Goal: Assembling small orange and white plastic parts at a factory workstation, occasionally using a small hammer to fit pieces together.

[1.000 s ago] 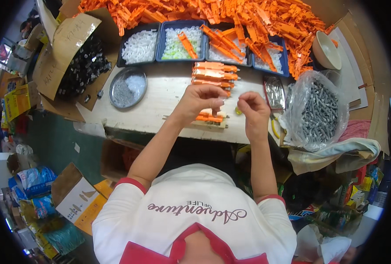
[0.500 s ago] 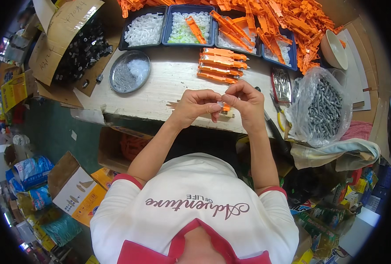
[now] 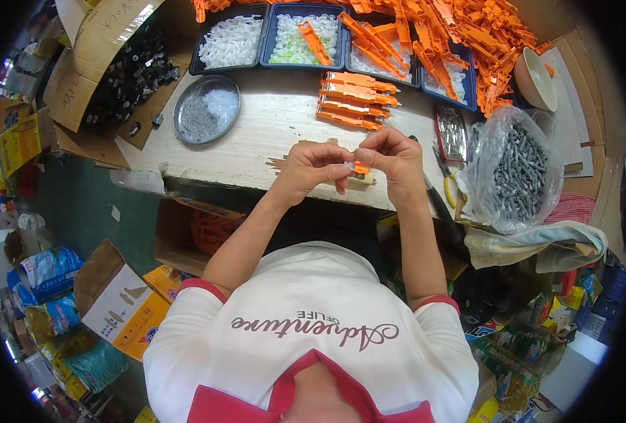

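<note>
My left hand (image 3: pixel 311 170) and my right hand (image 3: pixel 396 163) meet at the near edge of the white workbench (image 3: pixel 207 163). Between their fingertips shows a small orange plastic part (image 3: pixel 360 168), mostly covered by the fingers. My right thumb and forefinger pinch at it. The left thumb and forefinger are pressed together next to it, with a tiny whitish bit at their tips that is too small to name. Just under the fingers lies a small pale block (image 3: pixel 364 180). Beyond the hands, several orange plastic holders (image 3: pixel 355 100) with metal strips lie in a stacked row.
Blue trays (image 3: pixel 265 42) of small white parts line the back, below a heap of orange parts (image 3: pixel 482 42). At left are a round metal dish (image 3: pixel 186 134) and a carton of black pieces (image 3: pixel 119 42). A bag of grey screws (image 3: pixel 517 173), pliers (image 3: pixel 436 197) and a cloth (image 3: pixel 538 243) lie right.
The hands stay almost in place, still fingertip to fingertip. A little more of the orange part shows between them.
</note>
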The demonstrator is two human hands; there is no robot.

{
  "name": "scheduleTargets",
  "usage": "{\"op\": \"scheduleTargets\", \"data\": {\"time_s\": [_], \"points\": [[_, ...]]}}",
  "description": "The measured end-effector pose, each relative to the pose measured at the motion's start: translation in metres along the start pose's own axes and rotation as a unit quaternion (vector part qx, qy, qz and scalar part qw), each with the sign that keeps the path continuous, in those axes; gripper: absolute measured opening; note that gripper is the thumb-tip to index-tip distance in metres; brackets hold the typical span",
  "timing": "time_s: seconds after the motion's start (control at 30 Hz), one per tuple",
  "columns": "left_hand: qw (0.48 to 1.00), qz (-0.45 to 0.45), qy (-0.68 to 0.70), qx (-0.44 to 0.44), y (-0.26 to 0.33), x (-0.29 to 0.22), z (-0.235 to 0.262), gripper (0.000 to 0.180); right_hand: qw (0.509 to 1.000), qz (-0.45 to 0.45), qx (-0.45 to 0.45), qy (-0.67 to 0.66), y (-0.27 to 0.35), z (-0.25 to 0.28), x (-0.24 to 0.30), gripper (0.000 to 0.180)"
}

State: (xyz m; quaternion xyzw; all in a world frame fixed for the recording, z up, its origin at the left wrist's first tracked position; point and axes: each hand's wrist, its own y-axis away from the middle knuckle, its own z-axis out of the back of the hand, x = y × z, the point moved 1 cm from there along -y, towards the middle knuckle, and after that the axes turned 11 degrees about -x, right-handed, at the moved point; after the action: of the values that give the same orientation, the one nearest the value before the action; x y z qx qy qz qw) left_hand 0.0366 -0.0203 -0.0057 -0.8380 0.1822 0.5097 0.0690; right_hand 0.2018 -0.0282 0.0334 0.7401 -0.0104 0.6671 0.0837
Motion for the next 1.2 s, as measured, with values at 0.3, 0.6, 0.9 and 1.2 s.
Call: {"op": "scheduleTargets", "data": {"time_s": [0.3,0.6,0.9,1.2], "points": [[1.0,-0.006,0.001,-0.025,0.005,0.009,0.002,0.014,0.998,-0.017,0.037,0.05,0.003,-0.006,-0.002,0.011],[0.99,-0.013,0.07,-0.118,0.006,0.015,0.007,0.009,0.849,0.436,-0.073,0.291,0.015,-0.021,-0.019,0.009],[0.983,-0.052,0.079,-0.159,0.008,0.02,0.004,0.01,0.845,0.441,-0.051,0.298,0.014,-0.022,-0.025,0.007],[0.942,-0.16,-0.204,-0.214,0.011,0.007,0.015,0.009,0.808,0.439,-0.024,0.392,0.004,-0.013,-0.04,0.012]]}}
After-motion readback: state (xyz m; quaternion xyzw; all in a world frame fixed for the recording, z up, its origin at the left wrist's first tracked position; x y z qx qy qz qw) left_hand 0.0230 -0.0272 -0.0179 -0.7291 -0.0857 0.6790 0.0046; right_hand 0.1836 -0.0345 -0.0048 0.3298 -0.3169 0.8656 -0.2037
